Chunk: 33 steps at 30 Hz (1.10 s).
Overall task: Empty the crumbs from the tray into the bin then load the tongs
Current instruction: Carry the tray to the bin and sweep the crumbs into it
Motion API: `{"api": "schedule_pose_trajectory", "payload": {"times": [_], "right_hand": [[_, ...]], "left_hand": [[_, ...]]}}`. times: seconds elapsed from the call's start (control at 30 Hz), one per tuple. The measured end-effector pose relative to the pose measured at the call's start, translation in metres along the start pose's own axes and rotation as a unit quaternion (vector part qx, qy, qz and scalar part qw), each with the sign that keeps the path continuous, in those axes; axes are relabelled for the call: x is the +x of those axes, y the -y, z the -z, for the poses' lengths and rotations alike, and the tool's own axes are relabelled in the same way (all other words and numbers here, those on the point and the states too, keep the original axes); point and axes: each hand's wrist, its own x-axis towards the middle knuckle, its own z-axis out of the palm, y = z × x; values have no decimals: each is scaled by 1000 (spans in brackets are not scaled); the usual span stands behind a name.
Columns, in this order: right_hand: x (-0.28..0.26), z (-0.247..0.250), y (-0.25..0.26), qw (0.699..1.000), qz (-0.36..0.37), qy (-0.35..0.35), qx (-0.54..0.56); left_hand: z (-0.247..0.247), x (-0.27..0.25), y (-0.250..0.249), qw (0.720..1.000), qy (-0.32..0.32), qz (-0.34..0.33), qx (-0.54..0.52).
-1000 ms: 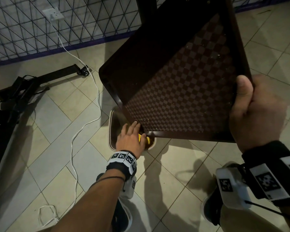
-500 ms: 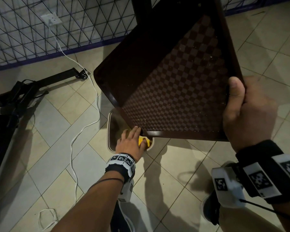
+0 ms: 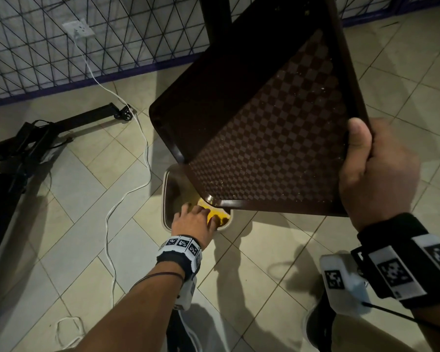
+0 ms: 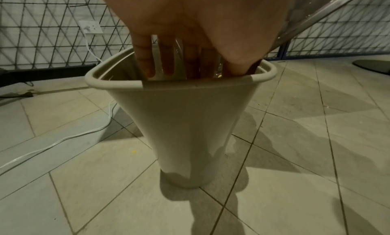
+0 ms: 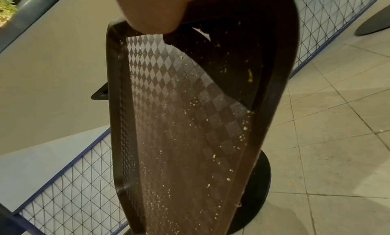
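Brown tray (image 3: pixel 277 128): checker-patterned, tilted steeply, its low corner over the open bin (image 3: pixel 168 199); pale crumbs (image 5: pixel 213 156) cling to its surface, thicker along one raised edge.
Right hand (image 3: pixel 376 171): its grip is closed on the tray's near edge, thumb on the inner face, fingers behind.
Left hand (image 3: pixel 194 219): fingers (image 4: pixel 145 62) straight and slightly spread, reaching down into the bin's mouth just beside the tray's low corner; whether they touch anything inside I cannot tell.
Bin: beige plastic, tapering to its base, upright on the tiled floor (image 3: pixel 61 204); something yellow (image 3: pixel 215 212) shows inside under the fingers.
Surroundings: a white cable (image 3: pixel 127 194) runs across the floor from a wall socket (image 3: pixel 78 28); a wire-mesh fence (image 3: pixel 87 39) stands behind.
Tongs: not in any view.
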Motion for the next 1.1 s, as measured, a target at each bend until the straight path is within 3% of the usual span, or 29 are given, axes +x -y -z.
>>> {"api": "schedule_pose_trajectory", "payload": {"times": [0.17,0.33,0.5,0.73,0.83,0.9,1.0,1.1], "right_hand": [[0,-1,-2,999,-25,-1,22],[0,-3,-1,999,-29,-4,14],[0,-5,-1,1000,-17,-11,11],[1,-3,1,1000,-17,-3,3],[1,-4,-4,999,-37,2,11],[1,-3,-7,998,-55,6,24],[1,-3,-11,996,-78,1,34],[0,-5,-13,994,-103,5,27]], "left_hand": [[-1,-2,2,997,-58,-4,-54],[-5,0,-1,998,3,-26,-61],[-2,2,2,996,-43,-6,-82],[-6,8,4,996,21,-34,-77],[-1,6,13,998,25,-2,-53],[5,6,24,993,3,52,-105],[23,7,39,967,-41,131,-217],[45,12,50,933,-66,143,-324]]}}
